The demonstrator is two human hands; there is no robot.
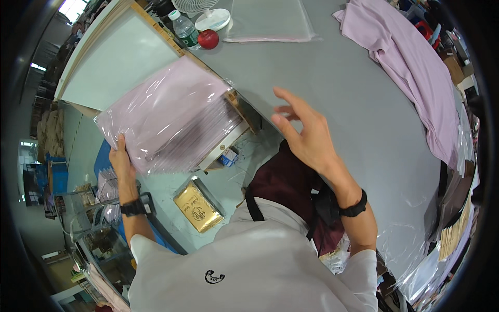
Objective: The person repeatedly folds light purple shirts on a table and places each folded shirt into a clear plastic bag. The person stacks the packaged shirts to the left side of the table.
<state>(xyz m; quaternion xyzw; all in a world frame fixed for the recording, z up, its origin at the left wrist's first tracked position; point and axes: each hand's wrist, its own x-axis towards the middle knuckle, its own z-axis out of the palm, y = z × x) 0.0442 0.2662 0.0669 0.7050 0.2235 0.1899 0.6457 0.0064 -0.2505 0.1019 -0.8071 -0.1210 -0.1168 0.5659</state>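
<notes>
My left hand (pixel 123 158) grips the lower left corner of a folded pink garment in a clear plastic bag (pixel 163 105), its thumb on top. That bag lies over a stack of similar bagged garments (pixel 202 132) on a white-topped side table. My right hand (pixel 302 130) is above the near edge of the grey table (pixel 312 74), fingers apart and curved, holding nothing. An unbagged pink garment (pixel 401 66) lies spread along the table's right side. Flat clear plastic bags (pixel 269 21) lie at the table's far side.
A red apple (pixel 208 39), a water bottle (pixel 184 30) and a white fan (pixel 212 19) stand near the far left table corner. A gold package (pixel 199 204) lies on the floor below. A wire rack (pixel 89 206) is at left; loose plastic film (pixel 413 253) lies at lower right.
</notes>
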